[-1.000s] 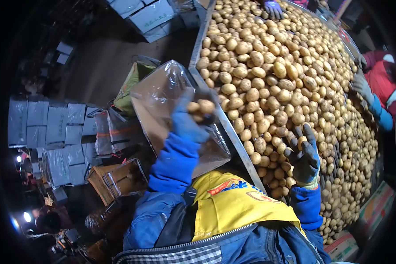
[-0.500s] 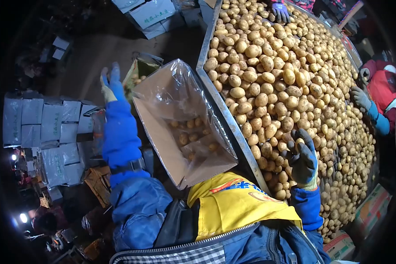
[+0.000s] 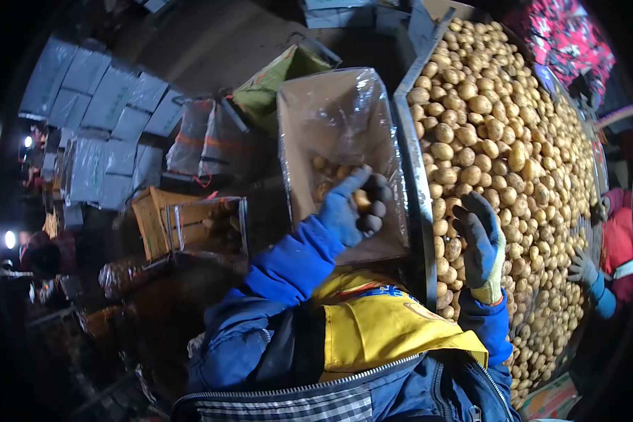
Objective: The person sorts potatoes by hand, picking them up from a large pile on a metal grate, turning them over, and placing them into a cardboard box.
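My left hand, in a blue glove with dark fingertips, is above the plastic-lined cardboard box. Its fingers curl around a potato, partly covered by them. Several other potatoes lie on the floor of the box. Over the near left edge of the big potato heap, my right hand is held up in a similar glove, fingers stretched and thumb apart. Nothing shows in it.
A metal rim runs between box and heap. A green sack stands behind the box. Left are a crate and stacked cartons. Across the heap are a co-worker's gloved hand and another person in a patterned sleeve.
My left hand has come from far left of the box to above it, and its fingers have curled. My right hand stays over the heap. The whole view has turned.
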The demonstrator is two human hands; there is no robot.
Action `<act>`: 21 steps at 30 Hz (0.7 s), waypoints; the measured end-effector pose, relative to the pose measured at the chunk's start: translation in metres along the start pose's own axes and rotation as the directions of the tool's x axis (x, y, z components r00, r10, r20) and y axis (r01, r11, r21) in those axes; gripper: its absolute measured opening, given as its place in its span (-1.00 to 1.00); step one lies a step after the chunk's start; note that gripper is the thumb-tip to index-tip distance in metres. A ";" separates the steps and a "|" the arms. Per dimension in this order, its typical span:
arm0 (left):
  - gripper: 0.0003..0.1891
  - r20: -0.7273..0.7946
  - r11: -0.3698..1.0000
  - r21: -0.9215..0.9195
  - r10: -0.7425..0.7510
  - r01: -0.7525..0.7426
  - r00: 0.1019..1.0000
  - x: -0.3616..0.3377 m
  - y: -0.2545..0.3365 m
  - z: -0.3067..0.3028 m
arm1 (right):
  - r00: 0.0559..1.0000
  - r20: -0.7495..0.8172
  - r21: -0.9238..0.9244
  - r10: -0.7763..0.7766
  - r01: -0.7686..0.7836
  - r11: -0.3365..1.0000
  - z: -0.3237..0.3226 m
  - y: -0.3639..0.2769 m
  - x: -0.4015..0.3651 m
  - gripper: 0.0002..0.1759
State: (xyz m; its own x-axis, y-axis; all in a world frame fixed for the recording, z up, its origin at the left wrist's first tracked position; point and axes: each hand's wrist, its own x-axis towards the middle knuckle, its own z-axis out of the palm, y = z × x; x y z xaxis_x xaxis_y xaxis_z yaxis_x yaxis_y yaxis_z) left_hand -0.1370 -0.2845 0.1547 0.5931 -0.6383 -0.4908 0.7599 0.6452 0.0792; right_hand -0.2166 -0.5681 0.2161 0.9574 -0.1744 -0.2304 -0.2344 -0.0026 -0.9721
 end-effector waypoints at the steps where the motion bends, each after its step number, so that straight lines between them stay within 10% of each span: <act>1: -0.69 -0.072 0.995 -0.026 0.090 -0.092 0.993 -0.014 0.014 -0.008 | 1.000 -0.016 0.065 0.020 -0.019 0.998 0.002 0.002 -0.002 -0.41; 4: -0.71 -0.168 0.922 -0.044 0.373 -0.385 0.913 -0.057 0.055 -0.033 | 1.000 0.024 0.032 0.011 -0.012 0.999 0.003 0.000 -0.005 -0.41; 10: -0.43 -0.231 0.379 -0.003 0.900 -0.925 0.370 -0.129 0.220 -0.092 | 0.999 -0.025 0.026 0.042 -0.041 0.999 0.004 0.011 -0.006 -0.42; 12: -0.35 -0.371 0.393 -0.043 0.847 -0.919 0.380 -0.144 0.274 -0.105 | 0.998 -0.038 0.067 0.050 -0.048 0.997 0.000 0.010 -0.010 -0.47; 14: -0.33 -0.238 0.579 -0.056 0.784 -0.814 0.574 -0.130 0.292 -0.106 | 0.991 -0.123 -0.036 0.046 -0.051 0.998 -0.009 0.017 -0.014 -0.48; 17: -0.34 -0.162 0.567 0.459 0.811 -0.684 0.563 -0.054 0.209 -0.032 | 0.961 -0.277 -0.012 0.012 -0.016 1.000 -0.026 0.036 -0.036 -0.48; 21: -0.46 0.139 0.687 0.569 0.461 -0.452 0.876 0.045 0.087 0.022 | 0.869 -0.477 -0.174 -0.133 0.054 0.983 -0.051 0.044 -0.079 -0.49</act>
State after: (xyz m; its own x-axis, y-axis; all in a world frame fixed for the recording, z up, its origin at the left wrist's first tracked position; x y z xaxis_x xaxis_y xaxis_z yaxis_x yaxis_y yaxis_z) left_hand -0.0384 -0.2662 0.1592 0.9072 -0.3202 -0.2731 0.4056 0.4924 0.7701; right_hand -0.3114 -0.6045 0.1934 0.7826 -0.6205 -0.0505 -0.2077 -0.1839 -0.9608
